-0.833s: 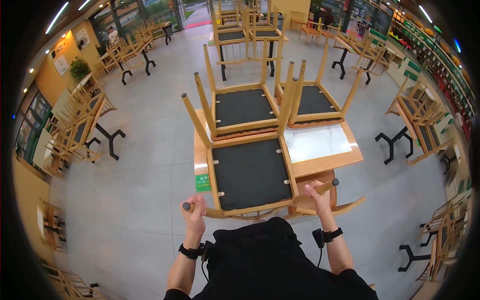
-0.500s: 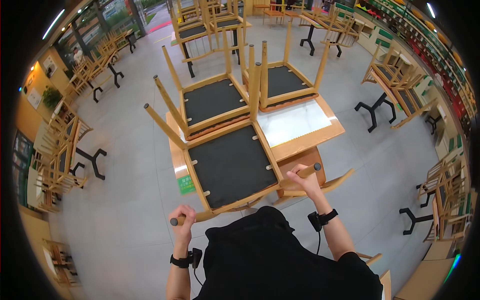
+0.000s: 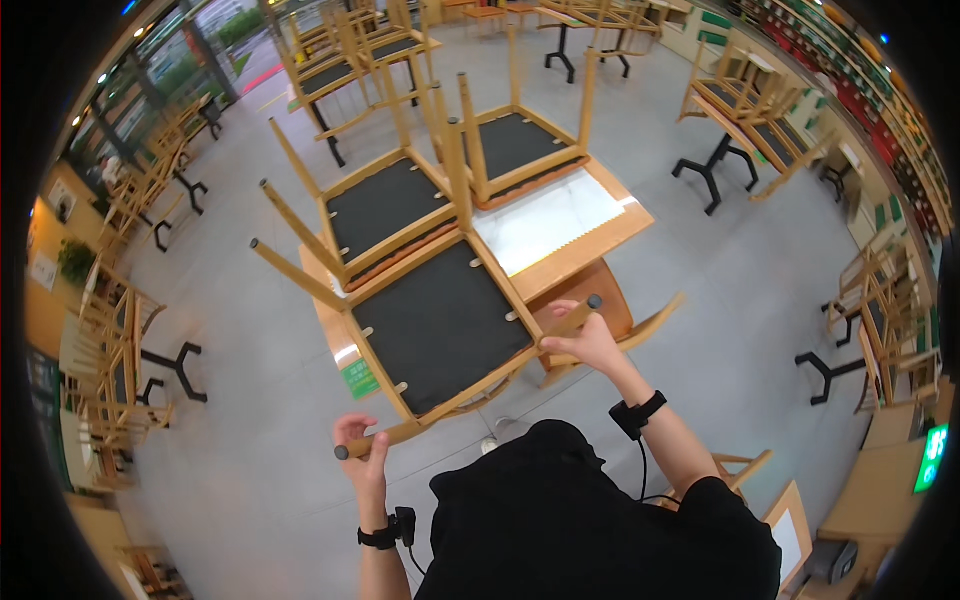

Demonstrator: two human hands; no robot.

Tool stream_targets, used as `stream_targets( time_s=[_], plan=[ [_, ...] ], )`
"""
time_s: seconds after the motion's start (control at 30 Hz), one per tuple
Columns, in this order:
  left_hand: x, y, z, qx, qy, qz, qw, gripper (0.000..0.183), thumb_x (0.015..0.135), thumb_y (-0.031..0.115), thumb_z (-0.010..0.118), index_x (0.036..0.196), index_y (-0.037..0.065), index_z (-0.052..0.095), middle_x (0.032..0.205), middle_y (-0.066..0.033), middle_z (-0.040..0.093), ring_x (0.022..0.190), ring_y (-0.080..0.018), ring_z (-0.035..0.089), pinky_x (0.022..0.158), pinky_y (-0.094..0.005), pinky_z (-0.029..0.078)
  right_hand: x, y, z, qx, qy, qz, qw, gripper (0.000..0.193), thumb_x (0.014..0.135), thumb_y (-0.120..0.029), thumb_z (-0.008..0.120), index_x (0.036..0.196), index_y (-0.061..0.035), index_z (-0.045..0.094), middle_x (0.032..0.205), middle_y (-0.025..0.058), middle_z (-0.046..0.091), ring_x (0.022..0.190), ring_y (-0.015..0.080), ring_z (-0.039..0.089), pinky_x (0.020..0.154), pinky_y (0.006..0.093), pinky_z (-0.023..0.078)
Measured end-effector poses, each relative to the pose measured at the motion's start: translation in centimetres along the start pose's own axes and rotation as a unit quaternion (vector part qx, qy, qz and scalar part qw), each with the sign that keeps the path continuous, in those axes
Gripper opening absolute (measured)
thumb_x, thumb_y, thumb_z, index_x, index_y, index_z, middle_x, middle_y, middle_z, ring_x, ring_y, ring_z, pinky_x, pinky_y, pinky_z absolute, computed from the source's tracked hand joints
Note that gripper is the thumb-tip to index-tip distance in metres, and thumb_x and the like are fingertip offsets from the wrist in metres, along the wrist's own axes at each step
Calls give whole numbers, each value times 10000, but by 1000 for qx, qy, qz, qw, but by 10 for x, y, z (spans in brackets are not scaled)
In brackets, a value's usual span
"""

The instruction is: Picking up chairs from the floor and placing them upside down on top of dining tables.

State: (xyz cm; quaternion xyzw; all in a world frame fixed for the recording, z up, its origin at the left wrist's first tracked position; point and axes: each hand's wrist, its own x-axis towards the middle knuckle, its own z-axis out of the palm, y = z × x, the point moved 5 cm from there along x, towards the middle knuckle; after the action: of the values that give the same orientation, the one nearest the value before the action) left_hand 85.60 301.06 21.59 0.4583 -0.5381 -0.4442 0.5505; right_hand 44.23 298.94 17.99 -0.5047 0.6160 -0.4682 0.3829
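Note:
An upside-down wooden chair (image 3: 440,325) with a dark seat underside rests tilted at the near side of a wooden table (image 3: 620,230). My left hand (image 3: 362,450) is loosely around its near left leg, thumb on one side and fingers on the other. Around the near right leg is my right hand (image 3: 585,340), also with a loosened hold. Two more upturned chairs, one beyond it (image 3: 390,205) and one farther right (image 3: 515,150), sit on the same tabletop. An upright chair with a brown seat (image 3: 590,300) stands partly under the table's right edge.
Tables with upturned chairs stand along the left (image 3: 120,330), at the far side (image 3: 340,65) and on the right (image 3: 750,115). Behind me at lower right are a table corner (image 3: 790,525) and a wooden chair part (image 3: 745,465). Grey floor (image 3: 240,330) lies between them.
My fingers have loosened around both chair legs. The view has turned, so the table and chairs appear farther left; the upturned chair has stayed about the same against the table.

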Motion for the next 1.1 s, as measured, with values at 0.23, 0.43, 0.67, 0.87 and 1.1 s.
stream_targets(
  time_s=[0.23,0.43,0.67,0.87,1.1],
  plan=[
    [-21,-25,-13,73,61,-15,995,615,783,46,741,1323,71,447,1167,-78,494,1116,-211,495,997,-368,401,-47,52,-31,-166,1,31,986,819,684,-212,835,1396,-73,454,1255,209,580,1178,319,562,1000,401,462],
    [-50,-46,3,125,131,-91,979,764,754,-56,676,1432,73,348,1334,-123,406,1238,-276,437,1039,-422,385,-77,162,-89,-260,-86,197,941,817,706,-220,805,1419,-79,432,1188,202,624,1121,344,606,949,424,499],
    [-113,-121,46,77,392,-229,888,660,775,-67,591,1380,71,367,1309,-144,416,1187,-259,459,998,-402,416,-43,243,-138,-521,-158,111,832,748,740,-308,769,1387,-95,459,1330,153,554,1274,330,494,1055,517,396],
    [-100,-104,191,105,265,-190,940,617,778,-47,613,1343,73,397,1263,-132,451,1115,-233,500,968,-374,438,9,277,-152,-566,-320,54,758,680,736,-421,762,1317,-148,539,1343,141,559,1301,314,480,1104,613,289],
    [-61,-84,352,208,142,-103,962,669,885,116,678,1429,53,294,1281,-144,457,1194,-249,498,980,-380,441,22,322,-168,-483,-412,54,771,367,765,-380,711,1059,-160,716,1050,107,718,1031,282,673,902,497,487]
  ],
)
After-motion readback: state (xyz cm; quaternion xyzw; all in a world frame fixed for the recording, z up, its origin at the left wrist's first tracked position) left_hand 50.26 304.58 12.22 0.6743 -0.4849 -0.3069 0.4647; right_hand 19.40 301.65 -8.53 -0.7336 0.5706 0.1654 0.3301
